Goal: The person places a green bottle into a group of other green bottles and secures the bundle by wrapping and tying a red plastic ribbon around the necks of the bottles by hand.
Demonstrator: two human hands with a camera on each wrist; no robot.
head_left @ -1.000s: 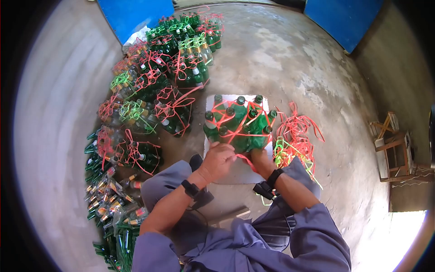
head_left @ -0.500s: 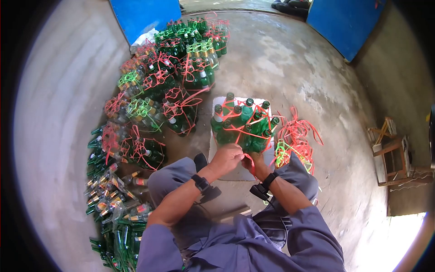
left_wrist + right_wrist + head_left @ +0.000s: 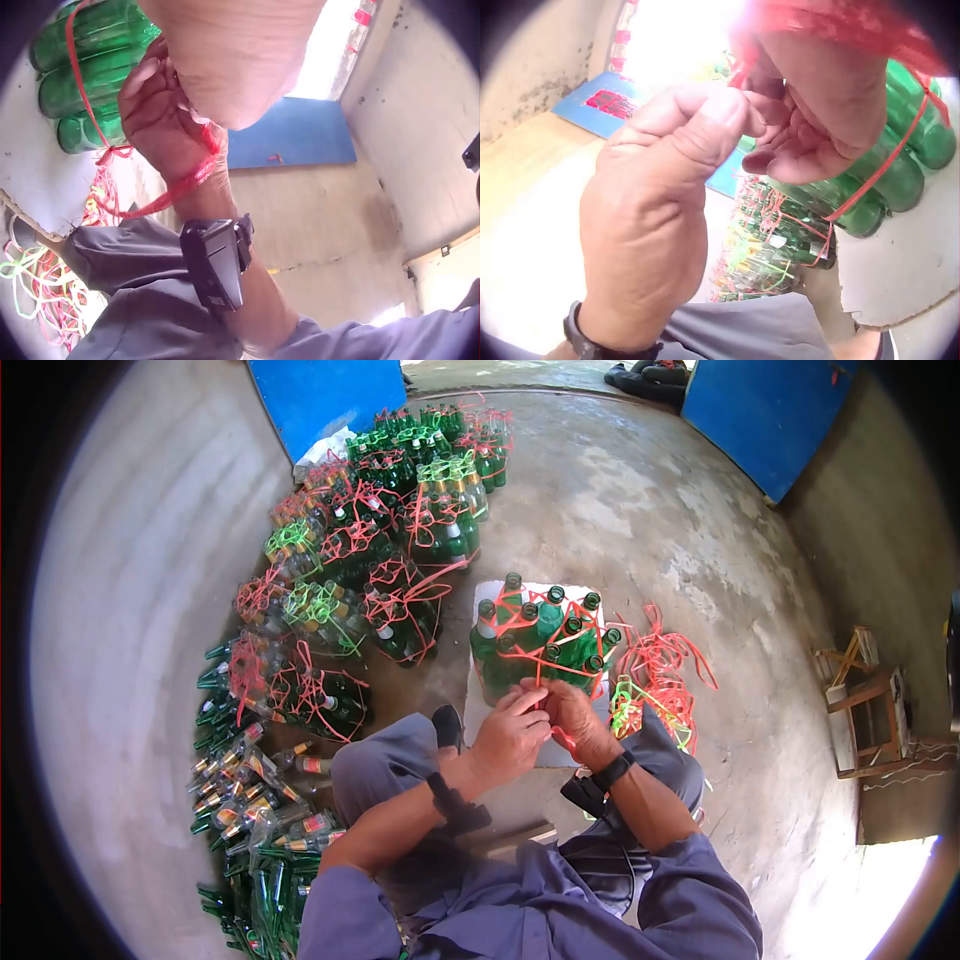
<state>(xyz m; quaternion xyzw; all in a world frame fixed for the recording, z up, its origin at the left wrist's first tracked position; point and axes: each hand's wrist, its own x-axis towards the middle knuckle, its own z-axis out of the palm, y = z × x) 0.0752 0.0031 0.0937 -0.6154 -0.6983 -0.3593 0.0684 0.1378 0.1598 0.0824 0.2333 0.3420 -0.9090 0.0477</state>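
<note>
Upper left: rows of green and clear glass bottles (image 3: 350, 570) bound with red and green plastic strap.
Lower left: a pile of loose glass bottles (image 3: 240, 800) lying on their sides.
Left hand, centre: the left hand (image 3: 512, 740) pinches a flat red plastic strap (image 3: 193, 181).
Bottle bundle, centre: upright green glass bottles (image 3: 550, 625), laced with red strap, stand on a white board (image 3: 477, 705).
Right hand, centre: the right hand (image 3: 580, 722) has risen beside the left; whether it grips is unclear.
Change: both hands now meet at the bundle's near side, apparently a fastening step.
Right of centre: tangled red and green straps (image 3: 662, 660).
</note>
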